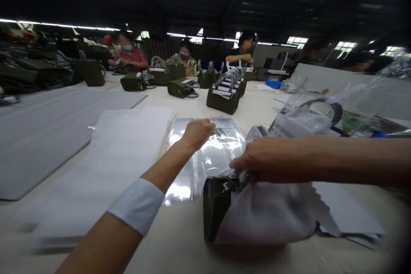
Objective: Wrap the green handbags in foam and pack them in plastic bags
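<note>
My left hand (198, 133), a white band around its forearm, is closed in a pinch over a flat stack of clear plastic bags (205, 158). Its fingertips gather the film near the far right part of the stack. On the right, my right hand (253, 158) grips the top of a dark green handbag (213, 209) by its plastic-wrapped handles; some fingers are hidden. White tissue paper (269, 214) wraps the front of this handbag, which stands on the table close to me.
Several finished green handbags (221, 98) stand farther back on the table. White paper sheets (125, 137) and a grey board (48, 124) lie on the left. A large clear bag with contents (308, 115) is at right. Co-workers (135, 53) sit across the table.
</note>
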Demonstrator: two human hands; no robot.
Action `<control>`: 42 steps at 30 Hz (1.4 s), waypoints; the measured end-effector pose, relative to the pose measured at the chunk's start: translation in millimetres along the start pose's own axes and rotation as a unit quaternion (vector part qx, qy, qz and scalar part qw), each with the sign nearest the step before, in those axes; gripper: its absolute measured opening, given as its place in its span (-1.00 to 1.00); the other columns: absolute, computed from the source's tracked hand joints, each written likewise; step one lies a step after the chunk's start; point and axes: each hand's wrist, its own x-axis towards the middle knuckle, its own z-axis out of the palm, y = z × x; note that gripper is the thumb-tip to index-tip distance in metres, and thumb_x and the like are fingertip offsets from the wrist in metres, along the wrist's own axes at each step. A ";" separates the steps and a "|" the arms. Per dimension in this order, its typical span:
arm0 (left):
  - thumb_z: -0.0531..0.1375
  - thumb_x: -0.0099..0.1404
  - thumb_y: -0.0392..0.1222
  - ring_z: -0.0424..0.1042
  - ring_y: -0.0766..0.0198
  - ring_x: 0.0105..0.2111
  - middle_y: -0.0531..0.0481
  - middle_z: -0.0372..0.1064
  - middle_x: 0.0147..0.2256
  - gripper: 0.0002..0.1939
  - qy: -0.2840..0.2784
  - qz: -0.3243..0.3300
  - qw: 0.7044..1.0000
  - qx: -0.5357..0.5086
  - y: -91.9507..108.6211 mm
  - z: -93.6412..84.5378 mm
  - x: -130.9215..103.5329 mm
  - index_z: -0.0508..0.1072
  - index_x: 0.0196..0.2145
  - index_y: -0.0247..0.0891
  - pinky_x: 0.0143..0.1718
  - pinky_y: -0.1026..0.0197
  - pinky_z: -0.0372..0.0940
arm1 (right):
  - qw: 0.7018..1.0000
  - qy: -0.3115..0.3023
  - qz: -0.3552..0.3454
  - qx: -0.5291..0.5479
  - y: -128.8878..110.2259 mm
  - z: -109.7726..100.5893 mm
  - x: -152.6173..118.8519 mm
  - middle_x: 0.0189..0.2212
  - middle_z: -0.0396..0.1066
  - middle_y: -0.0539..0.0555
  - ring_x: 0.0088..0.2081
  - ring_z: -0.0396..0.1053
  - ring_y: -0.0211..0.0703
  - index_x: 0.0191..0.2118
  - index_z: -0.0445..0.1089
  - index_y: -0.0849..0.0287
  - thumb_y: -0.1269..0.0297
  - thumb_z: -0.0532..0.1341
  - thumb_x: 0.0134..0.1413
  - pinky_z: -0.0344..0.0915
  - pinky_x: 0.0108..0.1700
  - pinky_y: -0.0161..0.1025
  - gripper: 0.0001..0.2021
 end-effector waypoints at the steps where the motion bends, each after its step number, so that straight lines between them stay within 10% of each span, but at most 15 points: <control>1: -0.07 0.32 -0.12 0.38 0.18 -0.30 -0.10 0.33 -0.33 -0.68 0.001 0.004 1.000 -0.002 -1.6 -0.4 -3.2 0.44 -0.30 -0.27 -0.30 0.22 0.16 | 0.995 -0.093 -0.017 -0.009 -8.9 -8.6 4.4 -0.78 0.28 -0.14 -0.75 0.19 -0.46 -0.59 0.44 0.22 0.42 0.32 -0.33 0.13 -0.62 -0.46 -0.95; 3: -0.06 0.32 -0.10 0.37 0.19 -0.32 -0.10 0.34 -0.34 -0.69 0.001 0.011 1.000 -0.008 -5.2 -1.5 -9.7 0.44 -0.30 -0.26 -0.32 0.23 0.16 | 0.967 -0.253 -0.018 -0.015 -14.0 -25.6 6.6 -0.74 0.30 -0.16 -0.73 0.21 -0.49 -0.52 0.46 0.21 0.43 0.24 -0.21 0.10 -0.62 -0.49 -0.95; 6: -0.06 0.32 -0.08 0.37 0.20 -0.35 -0.10 0.36 -0.34 -0.68 0.002 0.025 0.999 -0.024 -9.3 -3.8 -18.6 0.44 -0.30 -0.24 -0.33 0.23 0.16 | 0.937 -0.336 0.077 0.051 10.8 -45.4 -6.4 -0.60 0.36 -0.16 -0.69 0.25 -0.52 -0.18 0.41 0.23 0.34 0.09 -0.05 0.04 -0.61 -0.51 -0.71; 9: -0.06 0.32 -0.08 0.37 0.22 -0.37 -0.09 0.39 -0.34 -0.69 0.000 0.046 0.998 -0.043 -9.2 -6.2 -26.7 0.44 -0.28 -0.23 -0.35 0.25 0.17 | 0.902 -0.299 0.210 0.232 50.6 -35.3 -37.5 -0.43 0.44 -0.07 -0.71 0.23 -0.53 0.04 0.25 0.17 0.28 0.10 -0.06 -0.08 -0.67 -0.53 -0.54; 12: -0.05 0.32 -0.11 0.38 0.24 -0.36 -0.06 0.41 -0.32 -0.71 0.003 0.072 0.996 -0.061 -6.5 -8.4 -36.0 0.44 -0.26 -0.20 -0.37 0.27 0.18 | 0.824 -0.215 0.248 0.461 73.7 14.1 -78.6 -0.35 0.45 0.08 -0.75 0.12 -0.61 -0.18 0.40 0.22 0.23 0.12 -0.01 -0.17 -0.72 -0.57 -0.71; 20: -0.02 0.32 -0.14 0.39 0.30 -0.39 0.03 0.43 -0.36 -0.76 -0.018 0.120 0.991 -0.055 -0.9 -16.6 -66.0 0.43 -0.24 -0.18 -0.38 0.28 0.21 | 0.565 -0.004 0.380 0.732 57.3 146.5 -145.9 -0.48 0.43 -0.01 -0.81 -0.09 -0.69 -0.45 0.36 0.28 0.21 0.40 -0.30 -0.17 -0.81 -0.63 -0.70; 31: 0.02 0.23 -0.36 0.33 0.26 -0.42 -0.03 0.33 -0.37 -0.80 0.000 0.047 0.999 0.002 8.8 -3.6 -116.9 0.38 -0.23 -0.27 -0.42 0.23 0.19 | 0.323 0.140 0.457 0.817 74.8 165.1 -181.8 -0.86 -0.01 -0.21 -0.85 -0.07 -0.57 -0.41 0.40 0.26 0.51 0.37 -0.27 -0.16 -0.83 -0.64 -0.79; 42: -0.08 0.33 -0.19 0.23 0.38 -0.46 0.04 0.21 -0.43 -0.76 0.020 0.023 0.998 -0.057 4.7 7.3 -118.8 0.34 -0.34 -0.27 -0.43 0.33 0.15 | 0.258 0.140 0.375 0.879 99.9 178.7 -174.4 -0.82 0.03 -0.21 -0.81 -0.04 -0.55 -0.46 0.34 0.22 0.48 0.40 -0.35 -0.12 -0.81 -0.60 -0.74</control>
